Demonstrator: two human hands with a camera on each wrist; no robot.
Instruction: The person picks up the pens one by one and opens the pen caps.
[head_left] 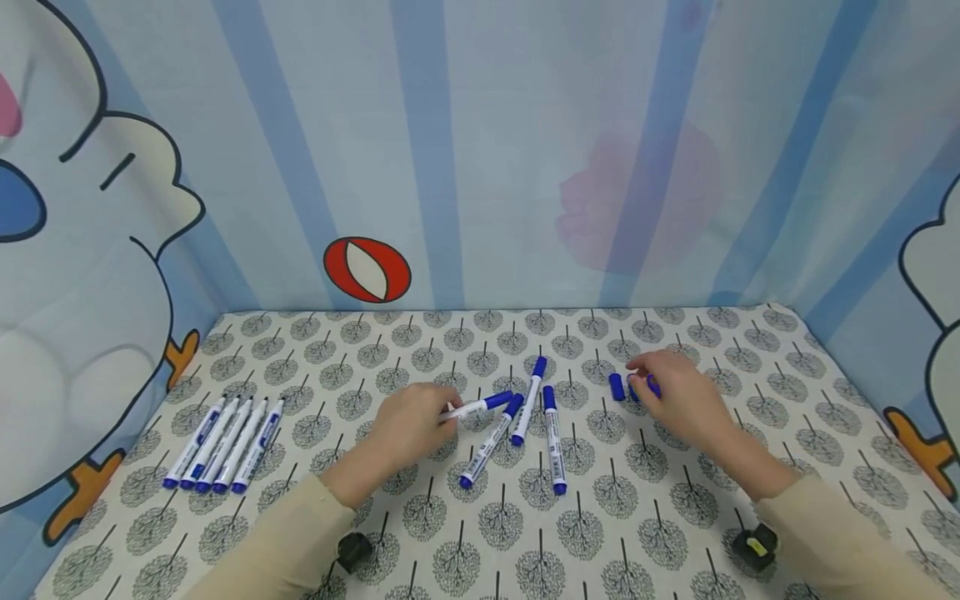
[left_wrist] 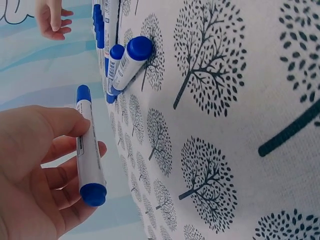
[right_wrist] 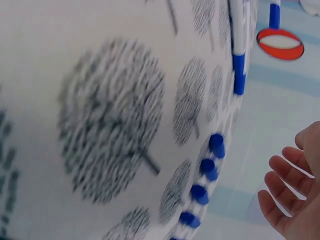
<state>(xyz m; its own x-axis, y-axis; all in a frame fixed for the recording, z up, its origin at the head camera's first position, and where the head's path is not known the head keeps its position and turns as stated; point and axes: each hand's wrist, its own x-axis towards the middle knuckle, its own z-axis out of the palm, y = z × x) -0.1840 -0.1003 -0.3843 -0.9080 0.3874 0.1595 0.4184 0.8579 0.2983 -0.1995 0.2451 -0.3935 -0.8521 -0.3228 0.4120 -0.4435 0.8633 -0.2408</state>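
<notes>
My left hand [head_left: 416, 425] pinches a white whiteboard marker [head_left: 472, 408] between thumb and fingers, clear of the table in the left wrist view. Its blue cap [left_wrist: 83, 93] is on and points away from the palm. Over the right side of the table, my right hand [head_left: 681, 398] hovers near several loose blue marker caps [head_left: 617, 387], partly hiding them in the head view. That hand [right_wrist: 297, 185] holds nothing, its fingers loosely bent. Three other capped markers [head_left: 555, 442] lie between the hands, blue caps toward the back.
On the left, several uncapped markers [head_left: 225, 450] lie side by side, dark tips toward the back. A cloth with tree prints [head_left: 457, 567] covers the table. Behind it hangs a striped blue backdrop [head_left: 502, 167] with cartoon figures.
</notes>
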